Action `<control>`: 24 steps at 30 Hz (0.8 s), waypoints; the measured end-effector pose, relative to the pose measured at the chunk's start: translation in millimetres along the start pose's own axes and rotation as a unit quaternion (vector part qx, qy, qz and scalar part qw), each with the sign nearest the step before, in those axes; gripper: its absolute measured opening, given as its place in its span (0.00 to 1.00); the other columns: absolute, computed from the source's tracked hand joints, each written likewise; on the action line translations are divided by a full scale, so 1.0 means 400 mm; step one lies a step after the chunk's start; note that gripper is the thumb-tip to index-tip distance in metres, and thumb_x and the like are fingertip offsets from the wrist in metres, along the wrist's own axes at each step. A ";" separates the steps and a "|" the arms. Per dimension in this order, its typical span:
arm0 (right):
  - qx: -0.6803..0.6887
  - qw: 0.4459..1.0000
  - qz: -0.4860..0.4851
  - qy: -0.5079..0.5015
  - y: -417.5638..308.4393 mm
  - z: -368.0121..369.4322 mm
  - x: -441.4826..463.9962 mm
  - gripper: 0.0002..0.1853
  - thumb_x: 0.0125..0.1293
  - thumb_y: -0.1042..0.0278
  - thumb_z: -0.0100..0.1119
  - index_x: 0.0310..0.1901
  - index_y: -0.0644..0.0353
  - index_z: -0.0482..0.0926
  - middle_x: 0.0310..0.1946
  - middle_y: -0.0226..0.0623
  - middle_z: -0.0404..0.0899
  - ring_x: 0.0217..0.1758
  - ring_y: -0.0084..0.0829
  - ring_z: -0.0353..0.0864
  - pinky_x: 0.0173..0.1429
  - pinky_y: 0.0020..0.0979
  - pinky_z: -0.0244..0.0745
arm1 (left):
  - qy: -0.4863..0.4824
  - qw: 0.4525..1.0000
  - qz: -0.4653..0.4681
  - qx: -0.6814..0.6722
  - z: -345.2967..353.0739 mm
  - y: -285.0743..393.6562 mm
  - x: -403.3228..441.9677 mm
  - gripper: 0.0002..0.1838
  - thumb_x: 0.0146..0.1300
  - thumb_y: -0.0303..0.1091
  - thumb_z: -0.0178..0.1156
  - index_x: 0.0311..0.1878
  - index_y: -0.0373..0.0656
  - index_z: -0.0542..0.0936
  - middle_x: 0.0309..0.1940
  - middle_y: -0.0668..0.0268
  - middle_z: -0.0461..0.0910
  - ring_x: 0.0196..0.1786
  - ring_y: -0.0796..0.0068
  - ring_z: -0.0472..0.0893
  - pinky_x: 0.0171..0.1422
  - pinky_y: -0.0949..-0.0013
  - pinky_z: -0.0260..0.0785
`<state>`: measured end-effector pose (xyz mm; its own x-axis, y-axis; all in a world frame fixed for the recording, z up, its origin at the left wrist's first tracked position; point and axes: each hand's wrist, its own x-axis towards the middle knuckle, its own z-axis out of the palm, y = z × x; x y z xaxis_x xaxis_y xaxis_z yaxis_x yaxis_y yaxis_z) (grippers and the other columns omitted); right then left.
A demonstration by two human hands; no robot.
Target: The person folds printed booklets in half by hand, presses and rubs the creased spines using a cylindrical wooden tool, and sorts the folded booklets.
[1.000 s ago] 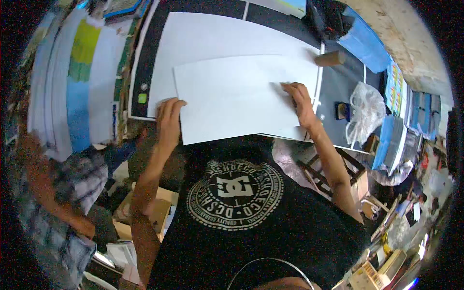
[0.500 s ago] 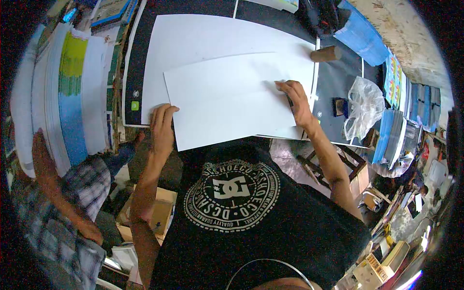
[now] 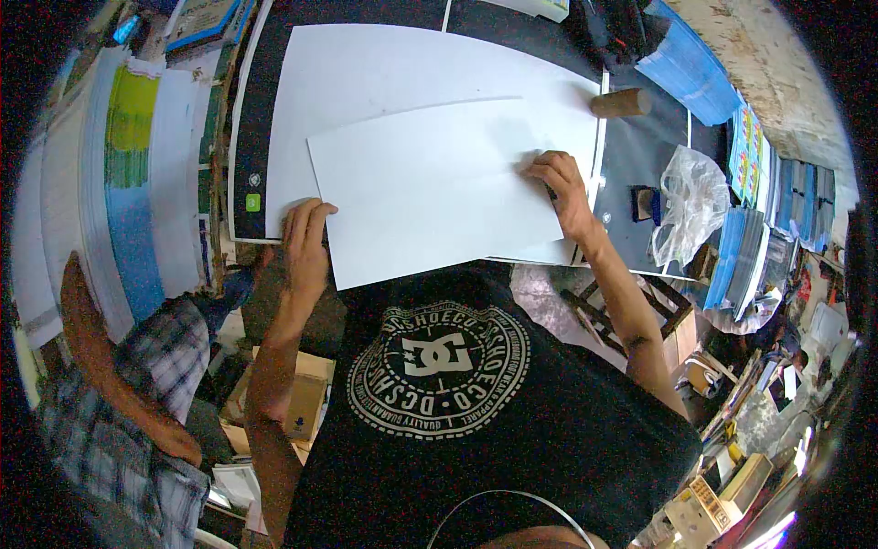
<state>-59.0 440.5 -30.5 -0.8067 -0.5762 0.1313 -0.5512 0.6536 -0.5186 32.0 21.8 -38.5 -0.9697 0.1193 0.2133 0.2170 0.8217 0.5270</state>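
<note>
A smaller white sheet (image 3: 430, 192) lies at a slight tilt over a large white sheet (image 3: 393, 73) on the black-topped table (image 3: 253, 137). At the smaller sheet's left edge is my left hand (image 3: 306, 242), its fingers close together and the fingertips touching the edge. My right hand (image 3: 565, 192) rests on the right part of the same sheet, fingers bent and pressed together; what lies under them, a small dark thing perhaps, is too hidden to make out.
A brown cylinder (image 3: 622, 102), a small dark blue box (image 3: 646, 204) and a crumpled clear plastic bag (image 3: 688, 206) lie to the right. Tall paper stacks (image 3: 133, 183) stand at left, beside another person in a checked shirt (image 3: 137, 403). An open cardboard box (image 3: 297, 398) is below.
The view has shifted a little, so the table appears further left. My hands keep nearly the same places on the smaller sheet. The other person's arm has moved slightly.
</note>
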 end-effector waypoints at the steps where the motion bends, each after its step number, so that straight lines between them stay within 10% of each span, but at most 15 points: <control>1: -0.002 1.000 0.001 -0.002 -0.008 -0.006 0.004 0.19 0.61 0.61 0.47 0.46 0.64 0.80 0.47 0.44 0.78 0.55 0.46 0.73 0.63 0.39 0.66 | 0.000 1.000 -0.002 -0.002 0.000 0.001 0.000 0.17 0.54 0.18 0.55 0.48 0.39 0.79 0.50 0.56 0.77 0.55 0.52 0.75 0.62 0.55 0.67; 24: -0.075 0.996 -0.032 0.044 0.007 0.004 0.005 0.19 0.50 0.61 0.64 0.45 0.59 0.84 0.42 0.38 0.82 0.50 0.42 0.79 0.56 0.39 0.68 | 0.002 1.000 0.016 0.001 0.009 -0.024 0.000 0.16 0.52 0.20 0.57 0.46 0.40 0.80 0.48 0.57 0.78 0.54 0.53 0.76 0.59 0.55 0.68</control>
<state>-61.7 440.5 -33.1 -0.7814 -0.5774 0.2365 -0.6216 0.6872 -0.3760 29.6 15.7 -46.6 -0.9619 0.1422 0.2336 0.2468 0.8192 0.5177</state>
